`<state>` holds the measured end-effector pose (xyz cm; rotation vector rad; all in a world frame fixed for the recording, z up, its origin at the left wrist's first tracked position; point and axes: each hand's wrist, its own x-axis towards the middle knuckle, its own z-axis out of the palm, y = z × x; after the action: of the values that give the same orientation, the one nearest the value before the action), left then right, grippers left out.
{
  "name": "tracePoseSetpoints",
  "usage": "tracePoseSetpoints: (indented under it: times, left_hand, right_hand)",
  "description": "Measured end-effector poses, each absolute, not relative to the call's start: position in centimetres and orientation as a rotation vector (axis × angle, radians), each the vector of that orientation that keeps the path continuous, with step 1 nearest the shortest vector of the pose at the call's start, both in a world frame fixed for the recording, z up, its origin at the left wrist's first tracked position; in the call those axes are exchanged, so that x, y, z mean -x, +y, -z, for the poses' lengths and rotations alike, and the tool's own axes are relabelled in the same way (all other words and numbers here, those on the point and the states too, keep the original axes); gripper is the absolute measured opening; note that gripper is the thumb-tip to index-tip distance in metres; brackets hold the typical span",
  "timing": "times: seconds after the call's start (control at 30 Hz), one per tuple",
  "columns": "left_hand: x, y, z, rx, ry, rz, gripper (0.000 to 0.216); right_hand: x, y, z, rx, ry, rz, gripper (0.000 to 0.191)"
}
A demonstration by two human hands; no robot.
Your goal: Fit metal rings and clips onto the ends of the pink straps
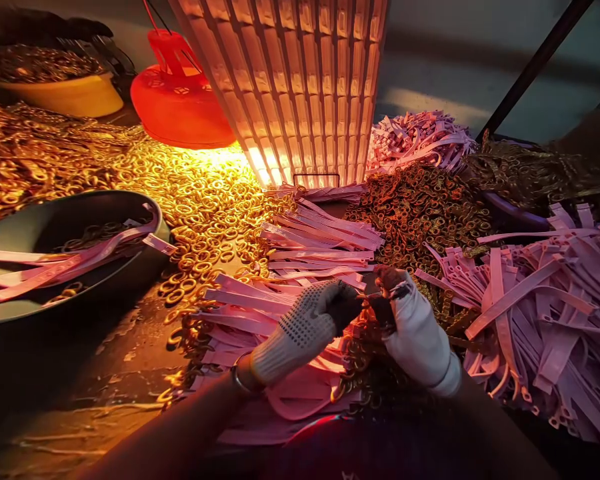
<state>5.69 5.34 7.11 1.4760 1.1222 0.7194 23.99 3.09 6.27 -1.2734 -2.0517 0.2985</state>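
Note:
My left hand, in a dotted work glove with dark fingertips, is closed in a pinch. Facing it, my right hand wears a pale glove or wrap, its dark fingers closed too. The fingertips nearly meet around a small, thin piece too dark to make out. Under and beyond my hands lie stacked pink straps, roughly side by side. Gold-coloured metal rings spread to the left of the straps. Darker metal pieces with ring ends are heaped beyond my right hand.
A red lamp hangs over the rings beside a ribbed translucent panel. At left stands a green basin holding straps and rings; behind is a yellow tub. More pink straps pile up at right and at the back.

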Motion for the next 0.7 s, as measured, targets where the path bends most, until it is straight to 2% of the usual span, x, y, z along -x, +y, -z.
tracePoseSetpoints:
  times: [0.2,0.3,0.47,0.53,0.63,0.7]
  left_hand:
    - [-4.5,6.5,-6.8,-1.872,1.127,-0.657,0.025]
    - [-4.3,6.6,-6.9,-1.842,1.154,-0.612,0.027]
    - [-4.7,7.5,-8.2,-1.481,1.126,-0.514,0.025]
    - [-5.4,9.4,-8.2,-1.412,1.050,-0.483,0.024]
    - [-7.1,14.2,-6.7,-1.683,1.077,-0.552,0.019]
    - [-8.5,17.6,-4.9,-1.777,1.147,-0.590,0.013]
  right_hand:
    - [-23.2,3.4,-8.1,1.549,-2.688,0.114,0.020]
    - [-22.9,3.7,-8.9,1.479,-2.829,-0.036,0.010]
    - [-23.7,3.9,-7.3,1.576,-2.304,-0.555,0.007]
    - [-24.3,4.0,-5.9,1.528,-2.080,-0.515,0.014]
    - [-25.3,4.0,-4.2,1.447,-1.790,-0.415,0.020]
    - [-26.0,3.9,-3.8,1.404,-1.697,-0.474,0.020]
